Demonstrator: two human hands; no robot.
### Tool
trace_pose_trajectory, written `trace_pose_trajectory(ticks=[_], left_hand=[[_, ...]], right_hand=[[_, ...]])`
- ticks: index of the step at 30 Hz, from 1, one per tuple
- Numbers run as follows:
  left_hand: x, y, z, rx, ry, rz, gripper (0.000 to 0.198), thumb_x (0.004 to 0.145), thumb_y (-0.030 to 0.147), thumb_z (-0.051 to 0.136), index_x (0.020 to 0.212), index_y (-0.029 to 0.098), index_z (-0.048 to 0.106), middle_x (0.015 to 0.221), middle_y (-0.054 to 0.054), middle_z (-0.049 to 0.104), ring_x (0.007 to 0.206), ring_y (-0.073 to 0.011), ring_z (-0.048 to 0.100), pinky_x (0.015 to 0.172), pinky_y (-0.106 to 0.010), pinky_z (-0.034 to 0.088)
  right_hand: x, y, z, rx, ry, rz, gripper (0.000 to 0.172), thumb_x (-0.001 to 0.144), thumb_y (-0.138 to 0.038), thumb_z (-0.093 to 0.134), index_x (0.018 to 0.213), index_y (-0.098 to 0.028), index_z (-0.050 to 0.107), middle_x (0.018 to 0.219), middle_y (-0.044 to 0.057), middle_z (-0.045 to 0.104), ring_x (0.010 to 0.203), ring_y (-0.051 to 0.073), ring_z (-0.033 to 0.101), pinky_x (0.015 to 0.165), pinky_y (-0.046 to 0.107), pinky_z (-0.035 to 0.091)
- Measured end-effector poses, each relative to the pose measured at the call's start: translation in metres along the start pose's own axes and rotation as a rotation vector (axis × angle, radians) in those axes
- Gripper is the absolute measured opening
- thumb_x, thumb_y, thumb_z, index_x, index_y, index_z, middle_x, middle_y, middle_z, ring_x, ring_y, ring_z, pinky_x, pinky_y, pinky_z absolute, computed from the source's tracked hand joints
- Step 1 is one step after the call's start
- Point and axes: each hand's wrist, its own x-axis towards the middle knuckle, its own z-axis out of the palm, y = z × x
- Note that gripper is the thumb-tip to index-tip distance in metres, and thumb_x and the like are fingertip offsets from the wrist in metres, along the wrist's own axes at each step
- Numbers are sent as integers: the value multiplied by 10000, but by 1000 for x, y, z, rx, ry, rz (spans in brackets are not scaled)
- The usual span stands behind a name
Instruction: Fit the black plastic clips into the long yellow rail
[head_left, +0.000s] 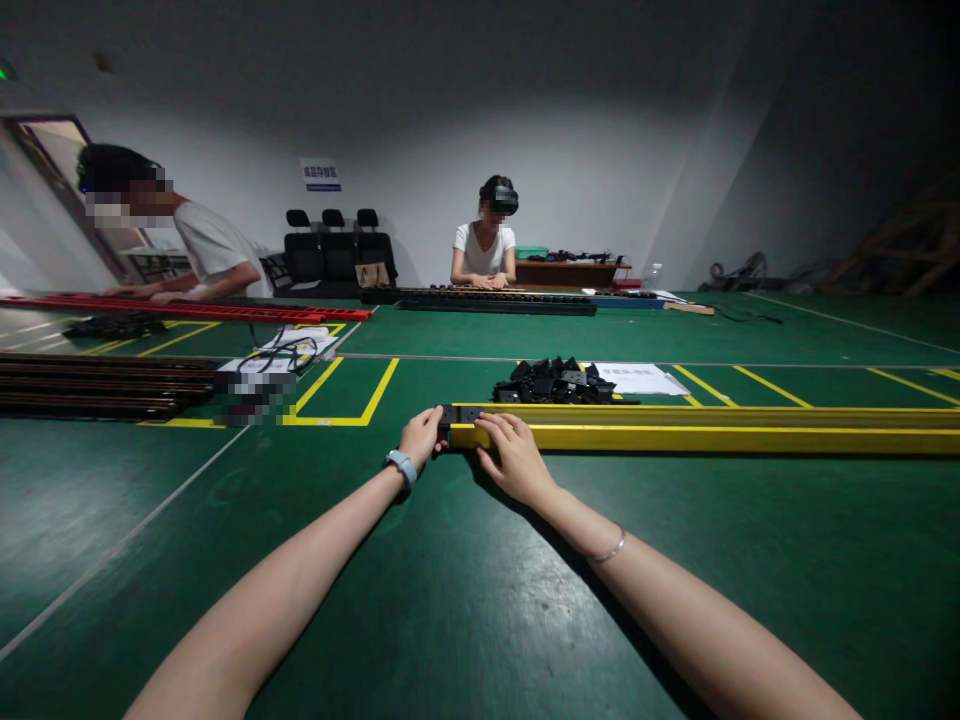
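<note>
A long yellow rail [712, 438] lies on the green floor and runs off to the right. A black end cap [457, 414] sits at its left end. My left hand [421, 435], with a watch on the wrist, is curled against that black cap. My right hand [511, 452] rests on the rail just right of the cap, its fingers bent over the top edge. A second yellow rail [750, 412] lies just behind the first.
A pile of small black parts [555, 381] and a white sheet [637, 378] lie behind the rails. Dark rails [97, 385] are stacked at left, red rails [187, 309] farther back. Two other people work at the back, one left, one centre. Yellow floor lines mark bays.
</note>
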Motion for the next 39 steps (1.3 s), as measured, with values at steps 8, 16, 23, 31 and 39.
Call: trace_pose_trajectory(ticks=[8, 16, 23, 31, 39], left_hand=[[-1, 0, 2, 23, 21, 1, 356, 815, 545, 526, 858, 192, 542, 468, 40, 513, 346, -101, 483, 349, -181, 297], [-3, -1, 3, 107, -36, 45, 345, 841, 553, 460, 778, 216, 494, 481, 48, 499, 340, -93, 476, 327, -163, 284], [-4, -2, 3, 140, -57, 63, 329, 832, 540, 465, 760, 219, 489, 543, 55, 503, 365, -81, 480, 330, -161, 289], [-4, 1, 3, 141, -103, 46, 269, 836, 475, 449, 769, 217, 487, 464, 79, 425, 343, -66, 405, 342, -149, 277], [-6, 2, 4, 123, -195, 41, 292, 823, 502, 472, 784, 213, 488, 485, 78, 421, 365, -58, 386, 354, -143, 276]], right_hand=[[0, 0, 1, 1, -6, 5, 437, 834, -229, 544, 1268, -200, 495, 1280, 91, 540, 1188, 278, 430, 1023, 493, 372], [1, 0, 1, 18, 25, 22, 413, 851, -237, 520, 1260, -189, 482, 1255, 114, 531, 1179, 278, 434, 1022, 496, 374], [-1, 5, 5, 29, 175, 143, 526, 856, -229, 504, 1351, -141, 349, 1203, 151, 524, 1148, 276, 440, 994, 478, 397], [-2, 9, 8, 25, 169, 130, 507, 852, -226, 494, 1337, -152, 367, 1188, 148, 528, 1132, 279, 447, 977, 483, 405], [0, 4, 3, 13, 78, 68, 451, 850, -218, 502, 1296, -180, 448, 1229, 105, 559, 1150, 270, 439, 1002, 466, 380]])
